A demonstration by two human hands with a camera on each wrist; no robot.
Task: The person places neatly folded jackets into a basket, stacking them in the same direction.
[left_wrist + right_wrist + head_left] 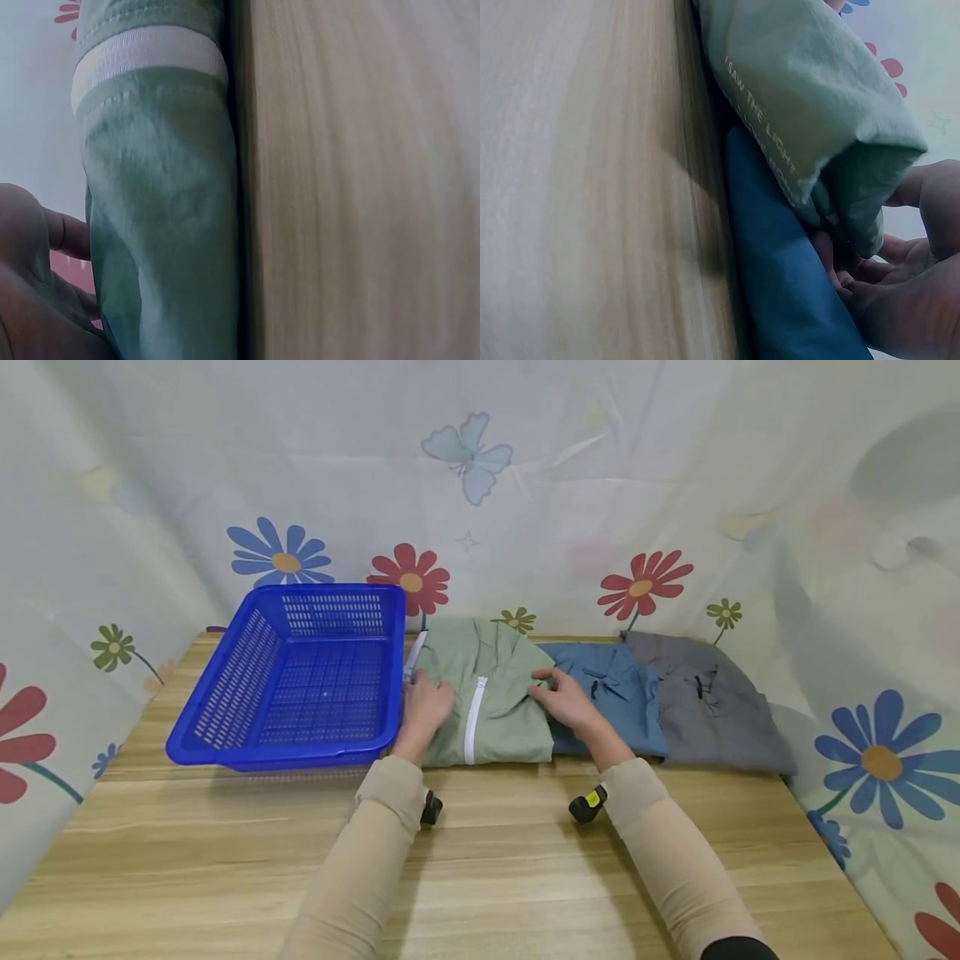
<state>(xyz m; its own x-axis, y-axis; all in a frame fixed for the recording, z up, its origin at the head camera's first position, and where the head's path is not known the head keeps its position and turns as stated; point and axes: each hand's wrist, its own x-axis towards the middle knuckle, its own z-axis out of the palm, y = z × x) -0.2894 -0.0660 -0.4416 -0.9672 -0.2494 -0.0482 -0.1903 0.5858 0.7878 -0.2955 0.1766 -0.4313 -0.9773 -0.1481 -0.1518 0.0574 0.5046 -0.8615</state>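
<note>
As a person's right grip [566, 702] pinches the lifted edge of a sage-green garment [510, 727], the left grip [429, 706] touches its opposite side, though whether those fingers are clamped on the fabric cannot be told. Folded into a soft, puckered block with a white zip [475, 718] and pale lettering, the green garment sits beside a rigid blue plastic basket [273, 757], rectangular and lattice-walled, and overlaps a creased, flat-folded blue garment [618, 710]. To the right, a matte gray garment [731, 718] adjoins the blue one, all along the smooth, wood-grained surface [510, 877]
</note>
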